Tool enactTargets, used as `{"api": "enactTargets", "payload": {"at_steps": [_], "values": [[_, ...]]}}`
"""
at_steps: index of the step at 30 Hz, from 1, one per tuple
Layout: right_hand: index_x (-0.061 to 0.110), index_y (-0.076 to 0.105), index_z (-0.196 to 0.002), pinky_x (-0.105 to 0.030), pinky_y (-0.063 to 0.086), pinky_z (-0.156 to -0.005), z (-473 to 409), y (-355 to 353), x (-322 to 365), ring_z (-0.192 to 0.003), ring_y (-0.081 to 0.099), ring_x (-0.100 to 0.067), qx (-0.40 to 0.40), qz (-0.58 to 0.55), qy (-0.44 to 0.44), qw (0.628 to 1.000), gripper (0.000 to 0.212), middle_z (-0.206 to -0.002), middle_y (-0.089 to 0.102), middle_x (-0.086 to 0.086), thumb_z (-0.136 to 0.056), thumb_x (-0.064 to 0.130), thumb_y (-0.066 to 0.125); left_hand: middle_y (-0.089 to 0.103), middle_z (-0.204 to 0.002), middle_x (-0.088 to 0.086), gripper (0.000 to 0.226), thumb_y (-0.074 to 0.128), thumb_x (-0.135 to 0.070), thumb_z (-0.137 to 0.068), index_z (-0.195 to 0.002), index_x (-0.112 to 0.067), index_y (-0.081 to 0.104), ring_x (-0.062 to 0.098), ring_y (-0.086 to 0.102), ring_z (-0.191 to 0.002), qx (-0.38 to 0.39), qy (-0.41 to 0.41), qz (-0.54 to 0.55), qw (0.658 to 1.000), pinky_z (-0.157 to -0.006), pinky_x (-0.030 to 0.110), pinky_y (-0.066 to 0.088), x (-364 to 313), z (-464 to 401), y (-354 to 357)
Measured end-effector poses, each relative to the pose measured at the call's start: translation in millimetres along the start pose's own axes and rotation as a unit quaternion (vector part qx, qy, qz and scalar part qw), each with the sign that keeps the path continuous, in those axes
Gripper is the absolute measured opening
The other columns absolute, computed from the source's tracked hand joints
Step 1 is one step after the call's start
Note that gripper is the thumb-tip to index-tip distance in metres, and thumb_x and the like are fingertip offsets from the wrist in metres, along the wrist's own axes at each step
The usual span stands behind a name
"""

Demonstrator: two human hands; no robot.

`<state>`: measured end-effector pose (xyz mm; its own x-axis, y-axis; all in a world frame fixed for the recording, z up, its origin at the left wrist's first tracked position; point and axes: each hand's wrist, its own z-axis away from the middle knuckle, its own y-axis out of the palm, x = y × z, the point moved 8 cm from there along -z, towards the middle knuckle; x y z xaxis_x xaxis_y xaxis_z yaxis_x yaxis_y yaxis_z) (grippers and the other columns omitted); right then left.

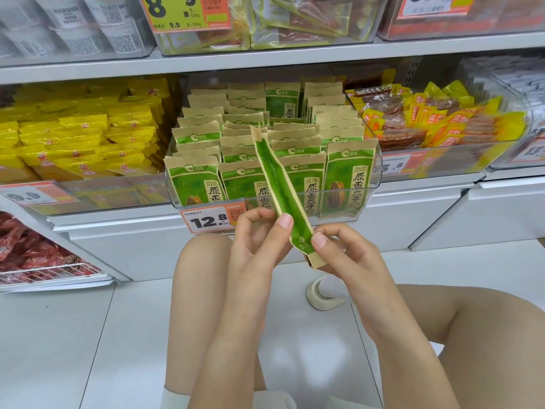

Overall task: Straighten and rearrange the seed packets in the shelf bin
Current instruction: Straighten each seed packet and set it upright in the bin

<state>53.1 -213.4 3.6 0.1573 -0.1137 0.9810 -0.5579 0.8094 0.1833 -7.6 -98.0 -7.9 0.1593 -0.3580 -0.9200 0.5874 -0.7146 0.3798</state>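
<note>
Packet in hand (281,187): seen edge-on, in front of the bin, tip toward 11 o'clock.
Left hand (259,240): thumb and fingers pinch its lower part.
Right hand (339,249): fingers pinch its bottom corner.
Advice: probably flatten it, turn its face forward, slot it upright.
Bin (379,163): clear; green packets upright in 4 rows.
At 9 o'clock: yellow packets (82,137).

Two bare forearms without sleeves, left hand (259,240) with short plain nails, right hand (342,252) with a thin ring (344,249) on one finger, bare knees, white garment edge (177,394) at 6 o'clock, pale shoe (320,296) near centre
</note>
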Motion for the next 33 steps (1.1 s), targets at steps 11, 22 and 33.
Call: {"api": "enactTargets", "payload": {"at_steps": [11,22,33], "values": [[0.033,0.068,-0.093,-0.017,0.045,-0.095,0,-8,7,-0.116,0.058,-0.003,-0.076,0.151,-0.099,0.981,0.03,-0.116,0.067,0.016,-0.066,0.041,0.077,0.075,-0.107,0.002,0.029,0.055,-0.022,-0.093,-0.12,-0.014,0.06,0.02,0.071,-0.1,0.003,0.02,-0.025,0.999,-0.075,0.031,0.059,-14,3,9],[0.018,0.067,-0.105,-0.022,0.053,-0.06,-55,-30,50,-0.069,0.067,-0.013,0.06,0.136,0.04,0.988,0.037,-0.081,0.073,-0.003,-0.075,0.04,0.07,0.076,-0.104,0.003,0.028,0.052,-0.024,-0.088,-0.109,-0.017,0.07,0.013,0.07,-0.097,0.104,0.021,-0.077,0.991,-0.08,0.019,0.053,-31,-18,8],[0.026,0.075,-0.093,-0.028,0.06,-0.066,-116,-53,95,-0.088,0.072,-0.03,0.185,0.143,0.021,0.972,0.063,-0.102,0.074,-0.014,-0.04,0.054,0.092,0.076,-0.092,-0.008,0.036,0.052,-0.043,-0.091,-0.106,-0.021,0.075,0.007,0.071,-0.086,0.15,0.122,-0.278,0.941,-0.072,0.021,0.052,-81,-83,48]]}}
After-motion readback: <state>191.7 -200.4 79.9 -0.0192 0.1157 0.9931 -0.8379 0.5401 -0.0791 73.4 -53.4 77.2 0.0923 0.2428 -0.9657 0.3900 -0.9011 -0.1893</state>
